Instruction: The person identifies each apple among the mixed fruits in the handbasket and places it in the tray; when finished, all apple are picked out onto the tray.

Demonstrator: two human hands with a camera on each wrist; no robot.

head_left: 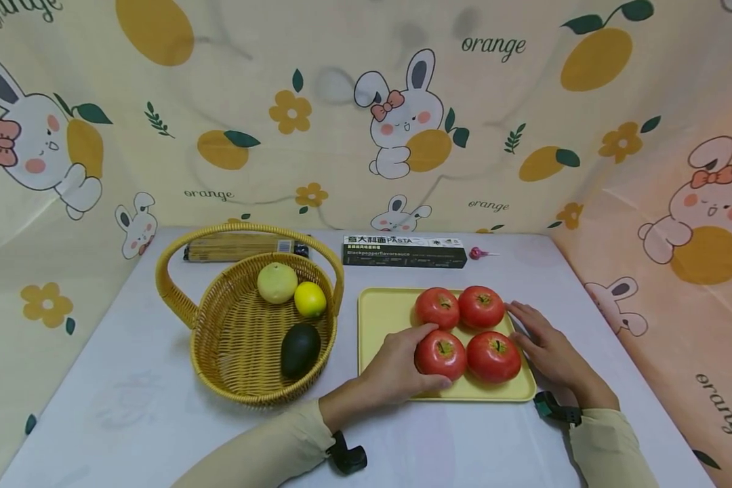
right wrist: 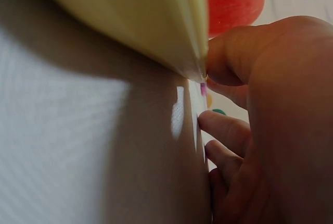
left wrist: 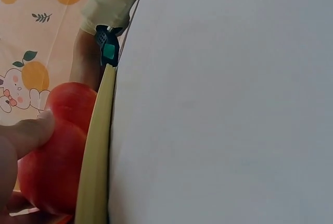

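Note:
Four-sided and pale yellow, a tray (head_left: 385,303) carries several red tomatoes (head_left: 482,307) set in two rows. My left hand (head_left: 396,362) grips the front left tomato (head_left: 442,352), thumb on its near side and fingers round its far side. The left wrist view shows the thumb against a tomato (left wrist: 54,166) just above the tray rim (left wrist: 96,151). At the tray's right edge lies my right hand (head_left: 552,352), its fingers loosely extended beside the back right tomato. In the right wrist view its thumb (right wrist: 229,60) is right at the tray rim.
Left of the tray stands a handled wicker basket (head_left: 238,339) with a pale green round fruit (head_left: 277,282), a lemon (head_left: 310,299) and an avocado (head_left: 300,350). Behind are a pasta pack (head_left: 232,247), a black pasta box (head_left: 404,252) and a small purplish item (head_left: 477,253).

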